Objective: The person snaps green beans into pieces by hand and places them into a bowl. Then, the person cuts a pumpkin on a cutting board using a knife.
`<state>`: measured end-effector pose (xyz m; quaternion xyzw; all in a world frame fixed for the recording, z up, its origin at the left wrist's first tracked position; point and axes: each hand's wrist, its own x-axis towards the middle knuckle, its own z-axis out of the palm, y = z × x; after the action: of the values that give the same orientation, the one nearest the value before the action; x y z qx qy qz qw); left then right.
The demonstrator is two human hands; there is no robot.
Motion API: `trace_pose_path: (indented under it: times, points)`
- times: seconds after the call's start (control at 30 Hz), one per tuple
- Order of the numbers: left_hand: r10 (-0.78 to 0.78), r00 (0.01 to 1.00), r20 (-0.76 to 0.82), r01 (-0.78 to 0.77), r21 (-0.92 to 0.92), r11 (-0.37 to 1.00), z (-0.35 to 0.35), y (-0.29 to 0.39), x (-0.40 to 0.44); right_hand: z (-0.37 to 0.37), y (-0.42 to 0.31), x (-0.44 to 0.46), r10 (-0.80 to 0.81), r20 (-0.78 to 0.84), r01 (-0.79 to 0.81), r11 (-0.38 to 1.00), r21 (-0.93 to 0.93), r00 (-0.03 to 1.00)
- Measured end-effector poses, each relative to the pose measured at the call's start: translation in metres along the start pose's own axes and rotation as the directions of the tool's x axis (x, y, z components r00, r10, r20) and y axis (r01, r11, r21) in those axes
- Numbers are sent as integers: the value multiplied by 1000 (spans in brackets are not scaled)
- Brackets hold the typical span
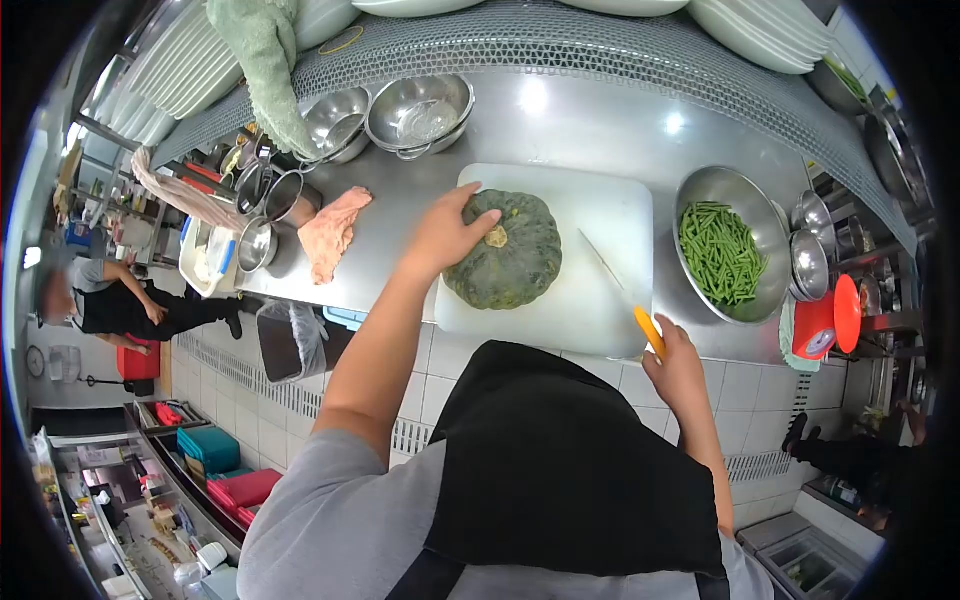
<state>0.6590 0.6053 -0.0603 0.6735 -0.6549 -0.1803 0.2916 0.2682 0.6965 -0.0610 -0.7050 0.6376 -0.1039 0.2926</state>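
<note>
A dark green, ribbed pumpkin (515, 262) lies whole on a white cutting board (610, 200). My left hand (452, 228) rests on the pumpkin's upper left side, fingers and thumb spread. At the board's lower right, my right hand (676, 362) is closed around the yellow handle of a knife (648, 330). The blade points up and left over the board, its tip apart from the pumpkin. To the right of the board, a steel bowl (772, 210) holds cut green beans (718, 255).
Steel bowls (420, 112) stand behind left, near a pink cloth (338, 232). A mesh-covered shelf (560, 45) with plates spans the back. A red scale (815, 325) sits at the right. One person (120, 300) is at far left, another (860, 455) at far right.
</note>
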Motion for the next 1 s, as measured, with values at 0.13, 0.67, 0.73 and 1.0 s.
trace_pose_path:
  times: [0.13, 0.67, 0.73, 1.0]
  points:
    - [-153, 988, 12, 154, -104, 983, 19, -1, 11, -12, 18, -21, 0, -7, 0, 994, -107, 1000]
    - [-303, 951, -69, 300, -49, 953, 21, 10, -3, -109, -58, -28, -289, -64, 291, 875, 388, 955]
    - [-305, 950, -72, 300, -73, 951, 22, 8, -4, -118, -77, -31, -207, 94, 164, 926, 339, 974]
    - [-258, 958, -126, 237, -160, 958, 28, -10, -15, -118, -134, -16, -324, 119, 324, 946, 22, 938]
